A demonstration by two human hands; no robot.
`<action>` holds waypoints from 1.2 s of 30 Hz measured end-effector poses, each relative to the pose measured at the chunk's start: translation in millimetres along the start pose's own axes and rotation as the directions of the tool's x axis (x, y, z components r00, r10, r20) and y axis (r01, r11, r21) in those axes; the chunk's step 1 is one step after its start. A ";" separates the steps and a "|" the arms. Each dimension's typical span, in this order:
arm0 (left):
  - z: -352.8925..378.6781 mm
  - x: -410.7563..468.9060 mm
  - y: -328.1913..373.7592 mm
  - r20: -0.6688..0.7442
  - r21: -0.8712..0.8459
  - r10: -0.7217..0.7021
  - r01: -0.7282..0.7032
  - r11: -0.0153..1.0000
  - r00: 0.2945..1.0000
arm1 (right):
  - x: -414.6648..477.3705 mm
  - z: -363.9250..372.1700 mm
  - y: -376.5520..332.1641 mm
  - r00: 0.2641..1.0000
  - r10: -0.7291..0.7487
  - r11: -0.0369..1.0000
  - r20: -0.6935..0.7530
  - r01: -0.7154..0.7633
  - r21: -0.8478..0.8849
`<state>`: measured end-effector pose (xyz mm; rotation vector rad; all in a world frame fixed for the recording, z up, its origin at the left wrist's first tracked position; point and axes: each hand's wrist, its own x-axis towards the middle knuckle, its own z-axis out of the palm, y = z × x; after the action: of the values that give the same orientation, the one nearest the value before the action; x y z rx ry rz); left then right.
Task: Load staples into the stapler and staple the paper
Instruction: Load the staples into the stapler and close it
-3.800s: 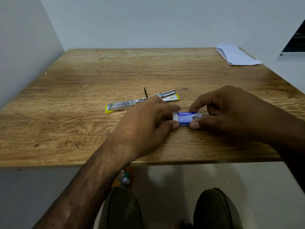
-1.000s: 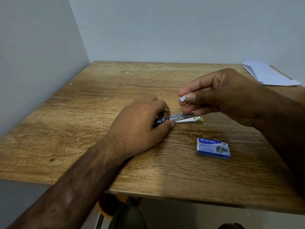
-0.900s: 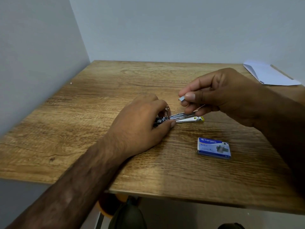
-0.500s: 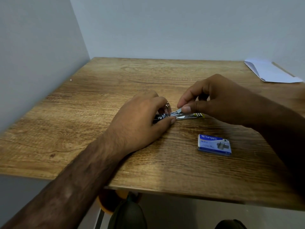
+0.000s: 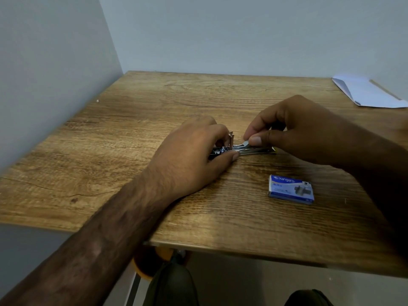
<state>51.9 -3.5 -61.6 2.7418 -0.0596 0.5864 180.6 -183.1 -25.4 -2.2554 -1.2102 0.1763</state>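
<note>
An opened metal stapler with a yellow base lies flat in the middle of the wooden table. My left hand covers and grips its left end. My right hand pinches a small grey strip of staples between thumb and forefinger, its tip resting on the stapler's open channel. The blue staple box lies closed on the table, in front of my right hand. The white paper lies at the table's far right corner.
Grey walls close the table at the left and the back. The table's front edge runs below my forearms, with my knees under it. An orange object shows beneath the table.
My right hand has come down from above the stapler and brought the staple strip onto the open channel. My left hand has stayed on the stapler. The box has not moved.
</note>
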 end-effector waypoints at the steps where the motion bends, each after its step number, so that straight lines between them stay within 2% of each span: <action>1: -0.1 0.2 -0.1 -0.001 -0.003 0.000 0.000 1.000 1.000 | -0.2 -0.1 -0.2 1.000 0.005 1.000 -0.001 -0.005 -0.005; 9: 1.0 1.3 -0.4 0.000 -0.018 -0.003 0.003 1.000 1.000 | -1.7 1.6 0.3 1.000 -0.010 0.999 0.006 0.011 -0.030; 14: 1.7 1.5 -1.3 -0.002 -0.013 0.009 -0.009 1.000 1.000 | -1.2 5.7 2.0 1.000 -0.014 0.997 -0.015 0.015 0.070; 20: 1.6 1.6 -2.2 -0.007 -0.010 0.000 0.000 1.000 1.000 | 1.8 5.0 5.6 0.997 0.056 0.978 0.049 -0.065 0.198; 23: 1.2 1.5 -1.9 0.001 -0.015 -0.007 0.007 1.000 1.000 | 0.9 0.7 5.5 0.997 0.053 0.980 0.060 -0.063 0.189; 27: 0.6 1.2 -1.7 0.007 -0.016 -0.014 0.014 1.000 1.000 | -2.1 -5.1 6.2 0.999 -0.037 0.986 -0.017 0.039 0.161; 31: 0.2 1.2 -0.9 0.016 -0.018 -0.013 0.013 1.000 1.000 | -5.3 -0.1 -0.6 0.991 -0.113 0.992 0.074 0.108 0.067; 36: 0.1 1.6 -0.8 0.018 -0.036 -0.016 0.016 0.999 1.000 | -4.6 -1.5 -0.9 0.990 -0.101 0.995 0.101 0.102 0.004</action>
<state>53.5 -2.7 -61.3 2.7102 -0.0519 0.5518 177.8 -187.0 -24.3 -2.2028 -1.3748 0.2527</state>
